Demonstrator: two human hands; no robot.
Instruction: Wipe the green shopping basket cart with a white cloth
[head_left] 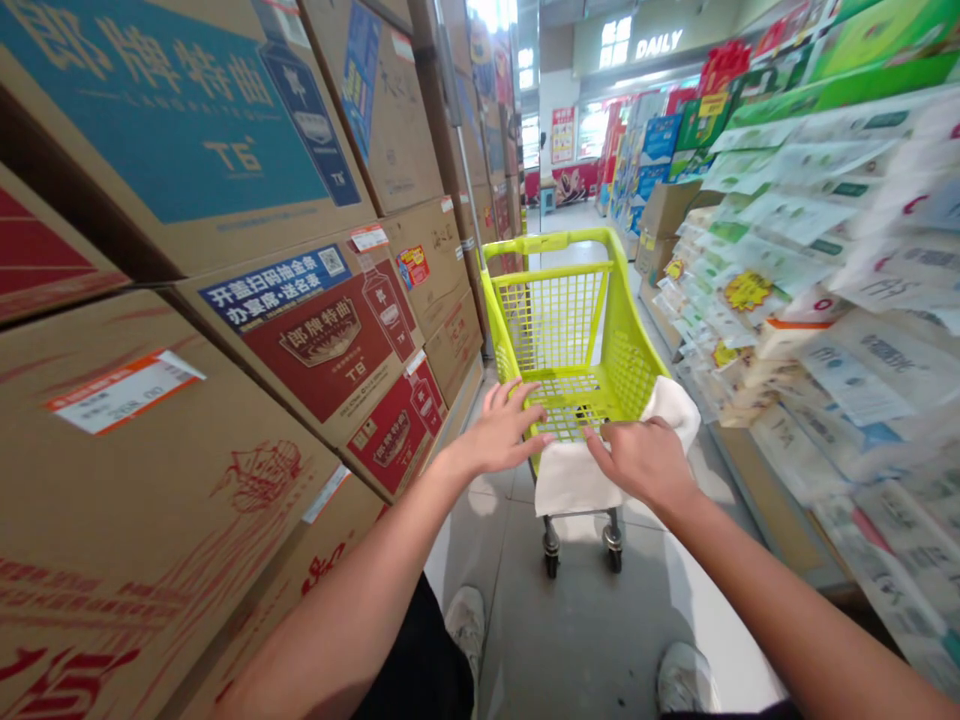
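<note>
A yellow-green shopping cart (626, 330) with a mesh basket stands in front of me in the aisle. A white cloth (574, 482) hangs over its near edge and reaches the right corner. My left hand (506, 428) is at the near left corner of the basket, fingers spread, with nothing held. My right hand (649, 458) lies on the cloth at the near right part of the edge, its fingers curled over the rim and cloth, the thumb pointing left. No goods show in the basket.
Stacked cardboard boxes (322, 340) line the left side, close to my left arm. Shelves of packaged tissues (795, 220) run along the right. Tiled floor (570, 640) lies under the cart, with my shoes on either side. A blue stool (547, 200) stands far ahead.
</note>
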